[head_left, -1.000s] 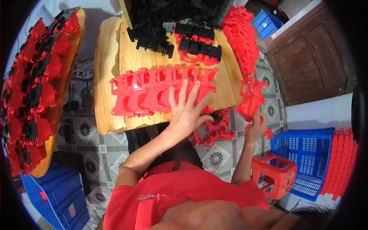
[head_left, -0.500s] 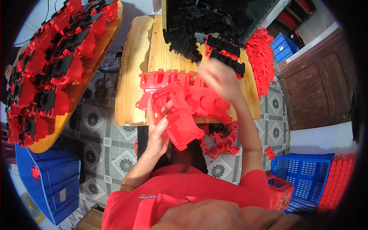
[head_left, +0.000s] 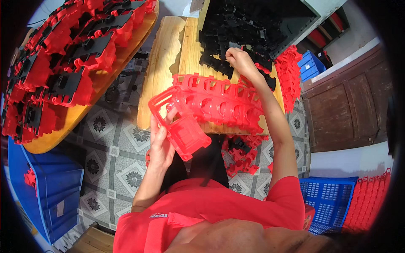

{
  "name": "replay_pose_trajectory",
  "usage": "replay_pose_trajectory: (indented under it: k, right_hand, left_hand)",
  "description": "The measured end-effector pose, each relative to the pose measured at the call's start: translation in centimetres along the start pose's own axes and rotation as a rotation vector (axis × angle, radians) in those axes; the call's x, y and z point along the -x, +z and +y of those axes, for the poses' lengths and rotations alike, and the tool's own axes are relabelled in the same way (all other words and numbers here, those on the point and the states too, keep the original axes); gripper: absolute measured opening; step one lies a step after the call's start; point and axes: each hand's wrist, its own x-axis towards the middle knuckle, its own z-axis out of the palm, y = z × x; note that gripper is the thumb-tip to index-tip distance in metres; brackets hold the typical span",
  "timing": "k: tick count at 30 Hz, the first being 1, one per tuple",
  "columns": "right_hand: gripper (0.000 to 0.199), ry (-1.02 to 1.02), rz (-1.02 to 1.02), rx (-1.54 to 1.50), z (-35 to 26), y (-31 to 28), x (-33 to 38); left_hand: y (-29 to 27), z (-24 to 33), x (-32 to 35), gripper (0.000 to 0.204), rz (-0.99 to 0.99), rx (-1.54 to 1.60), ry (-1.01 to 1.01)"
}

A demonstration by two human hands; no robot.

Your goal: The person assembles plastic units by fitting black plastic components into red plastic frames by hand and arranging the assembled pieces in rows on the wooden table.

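Observation:
My left hand (head_left: 161,145) grips a red plastic housing (head_left: 188,135) with an open window-like frame at one end, holding it tilted above the table's near edge. Its fingers come up behind the frame, and the thumb lies against the side. Just beyond, a row of nested red housings (head_left: 211,104) lies across the tabletop. My right hand (head_left: 241,60) is over the black plastic parts (head_left: 217,64) at the far side, its fingers curled together. Whatever those fingertips may hold is hidden.
A large dark container (head_left: 291,25) of black parts stands at the table's far end. Red housings with black pieces fill a wooden board (head_left: 139,31) at left. Blue crates (head_left: 50,198) stand on the tiled floor, and stacked red parts (head_left: 288,78) rise at the table's right.
My right hand has moved farther away, from over the right side of the red row to the black parts. The left hand still holds the red housing. The whole view has shifted.

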Motion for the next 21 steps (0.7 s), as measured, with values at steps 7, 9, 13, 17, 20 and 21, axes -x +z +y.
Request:
replay_pose_trajectory:
  k: [7, 9, 13, 17, 20, 21]
  right_hand:
    - [0.056, 0.089, -0.182, 0.292, -1.1, 2.7, -0.4]
    - [0.051, 0.142, -0.229, 0.224, -1.6, 2.6, -0.8]
    - [0.044, -0.003, 0.235, 0.192, -3.8, -0.5, 2.5]
    - [0.032, 0.319, -0.057, -1.171, -5.0, -2.8, 8.0]
    - [0.031, 0.502, -0.312, -1.172, -4.0, -2.1, 11.9]
    - [0.031, 0.518, -0.306, -1.170, -4.7, -2.3, 12.4]
  left_hand:
    - [0.5, -0.9, 1.4, 0.076, -0.039, 0.038, -0.037]
    - [-0.2, -1.5, 2.3, 0.076, -0.015, 0.044, -0.022]
    - [-2.0, -0.9, 4.0, 0.077, 0.052, 0.013, -0.009]
    - [-3.0, 0.0, 5.0, 0.075, 0.057, -0.050, 0.011]
    - [-3.1, -0.2, 4.2, 0.075, 0.036, -0.042, -0.017]
    - [-3.1, -0.4, 3.8, 0.076, 0.027, -0.036, -0.025]
